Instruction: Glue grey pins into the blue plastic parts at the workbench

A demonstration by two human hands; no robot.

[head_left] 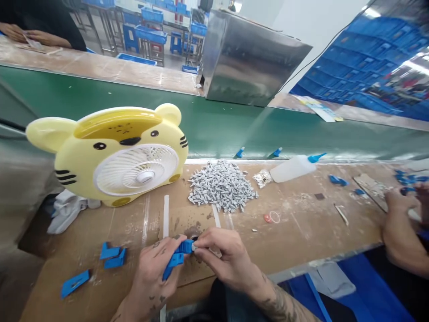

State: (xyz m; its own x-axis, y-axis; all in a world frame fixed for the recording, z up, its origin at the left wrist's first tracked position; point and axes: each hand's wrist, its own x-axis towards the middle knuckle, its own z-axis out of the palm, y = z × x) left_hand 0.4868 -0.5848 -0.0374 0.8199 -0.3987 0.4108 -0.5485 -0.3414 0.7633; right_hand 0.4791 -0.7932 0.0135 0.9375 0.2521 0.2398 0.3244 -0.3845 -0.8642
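My left hand [161, 266] is closed around a blue plastic part [177, 258] just above the front of the bench. The fingertips of my right hand [228, 255] pinch a small grey piece [194, 246] against the right end of that blue part. How far the piece sits in it cannot be seen. Beyond my hands lies a heap of small grey pieces [223, 185]. To the left of my left hand, several loose blue parts [114, 258] rest on the bench, one of them a flat blue part [75, 284] near the front.
A yellow animal-faced fan [124, 154] stands at the back left, beside white cloth [67, 210]. Right of the heap lie a small plastic bag [262, 178], a white squeeze bottle [291, 169] and a rubber ring [275, 217]. A co-worker's hands [402, 201] handle blue parts at far right.
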